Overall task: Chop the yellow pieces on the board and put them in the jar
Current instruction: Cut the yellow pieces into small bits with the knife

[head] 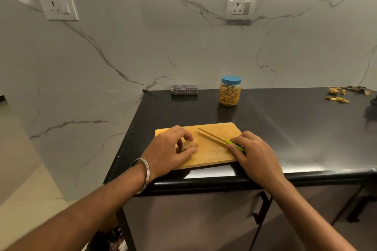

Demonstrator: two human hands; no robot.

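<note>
**Two hands on the wooden board, knife lying flat**

The rectangular light-brown wooden cutting board (pixel 214 155) lies on the black glossy stone counter (pixel 285 128), close to the counter's front edge. Both forearms come in from the bottom of the view, the left from 7 o'clock and the right from 5 o'clock.

The left hand (pixel 169 149) lies palm down over the left half of the board. Its fingers are curled, and the thumb and the fingertips hold a pale yellow-brown chunk (pixel 190 144) against the wood. A plain silver metal bangle (pixel 143 173) sits on the left wrist.

The right hand (pixel 252 153) rests at the board's right edge, at 3 o'clock from the chunk. Its fingers bend round the bright green handle of a knife (pixel 222 140). The long narrow blade lies low on the board and points toward 10 o'clock, away from the hand; it is near the chunk but apart from it.

The clear plastic jar with a blue screw lid (pixel 230 91) stands upright at 12 o'clock from the board, well apart from it. The lid is on, and the jar is nearly full of yellow strips.

A folded blue checked cloth (pixel 184 89) lies at 9 o'clock from the jar, beside the marble wall. Some dry yellow-brown scraps (pixel 337 96) lie at the far right of the counter.
</note>
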